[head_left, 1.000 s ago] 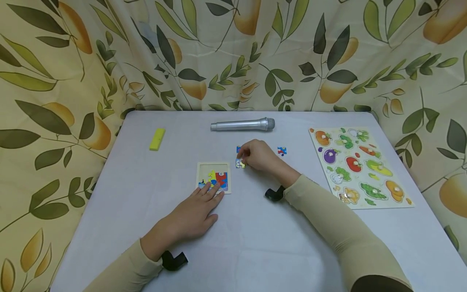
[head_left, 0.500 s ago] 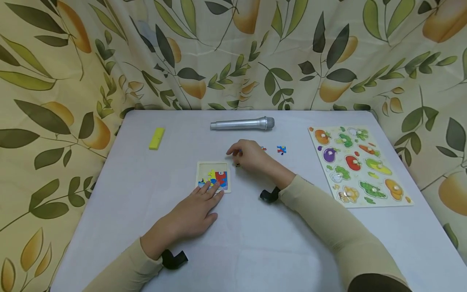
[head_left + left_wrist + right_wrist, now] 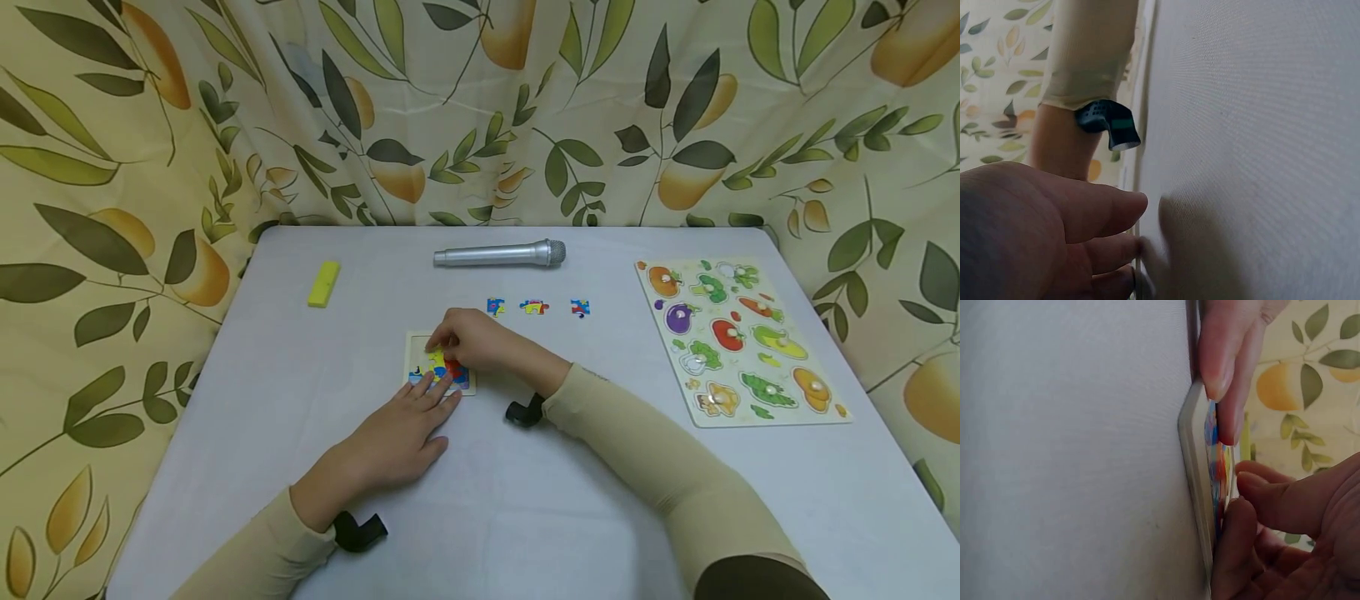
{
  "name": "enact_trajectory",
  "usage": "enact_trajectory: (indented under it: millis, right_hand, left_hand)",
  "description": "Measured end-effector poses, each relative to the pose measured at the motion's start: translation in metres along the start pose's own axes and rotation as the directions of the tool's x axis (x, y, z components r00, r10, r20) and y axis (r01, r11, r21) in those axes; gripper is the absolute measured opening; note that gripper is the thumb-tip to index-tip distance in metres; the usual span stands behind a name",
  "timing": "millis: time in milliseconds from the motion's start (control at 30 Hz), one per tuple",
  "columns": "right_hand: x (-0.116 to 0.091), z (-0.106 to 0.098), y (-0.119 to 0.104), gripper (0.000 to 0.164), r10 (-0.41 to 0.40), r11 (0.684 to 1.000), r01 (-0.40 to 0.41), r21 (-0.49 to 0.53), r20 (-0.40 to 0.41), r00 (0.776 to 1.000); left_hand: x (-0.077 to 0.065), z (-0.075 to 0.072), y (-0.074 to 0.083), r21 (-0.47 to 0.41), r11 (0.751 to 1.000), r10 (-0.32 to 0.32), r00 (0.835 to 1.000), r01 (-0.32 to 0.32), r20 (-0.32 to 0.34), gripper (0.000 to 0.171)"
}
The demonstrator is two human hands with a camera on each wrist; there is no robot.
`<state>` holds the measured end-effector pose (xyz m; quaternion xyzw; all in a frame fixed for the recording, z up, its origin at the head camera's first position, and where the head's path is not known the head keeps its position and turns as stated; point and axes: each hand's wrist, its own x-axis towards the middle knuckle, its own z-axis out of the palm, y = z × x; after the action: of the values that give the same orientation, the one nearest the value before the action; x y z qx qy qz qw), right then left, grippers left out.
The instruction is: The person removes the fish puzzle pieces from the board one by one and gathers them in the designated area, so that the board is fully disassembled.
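Note:
A small square puzzle tray (image 3: 407, 354) with a pale wooden rim lies on the table, partly filled with yellow, red and blue pieces (image 3: 437, 358). Fingers spread, my left hand (image 3: 397, 437) rests its fingertips on the tray's near edge and the lower pieces. My right hand (image 3: 480, 340) is over the tray's upper right part, thumb and forefinger pinched together at the pieces. In the right wrist view, a thin pale edge of a puzzle piece (image 3: 1233, 499) shows between them; the rest of it is hidden by the fingers.
Three loose puzzle pieces (image 3: 535, 307) lie in a row beyond the right hand. Behind them is a silver microphone (image 3: 498, 254). A yellow block (image 3: 323, 284) lies at the back left, and a vegetable puzzle board (image 3: 738, 342) lies at the right.
My right hand has moved left and nearer, from the loose pieces to over the tray, uncovering the row of pieces behind it. My left hand has stayed on the tray.

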<state>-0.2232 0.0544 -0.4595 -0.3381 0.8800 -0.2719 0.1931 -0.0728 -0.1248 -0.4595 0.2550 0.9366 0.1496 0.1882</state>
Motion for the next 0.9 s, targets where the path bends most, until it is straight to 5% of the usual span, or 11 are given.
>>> enact_trajectory:
  millis: [333, 900]
  right_hand:
    - [-0.0003, 0.0030, 0.0002, 0.026, 0.009, 1.000, -0.009, -0.009, 0.012, 1.000]
    - [-0.0024, 0.0025, -0.0034, 0.020, 0.061, 0.985, -0.052, 0.162, -0.051, 0.997]
  left_hand:
    - [0.0010, 0.0025, -0.0027, 0.008, 1.000, 0.011, 1.000, -0.011, -0.007, 0.066]
    - [0.0012, 0.0020, -0.0020, 0.004, 1.000, 0.015, 1.000, -0.015, -0.006, 0.067]
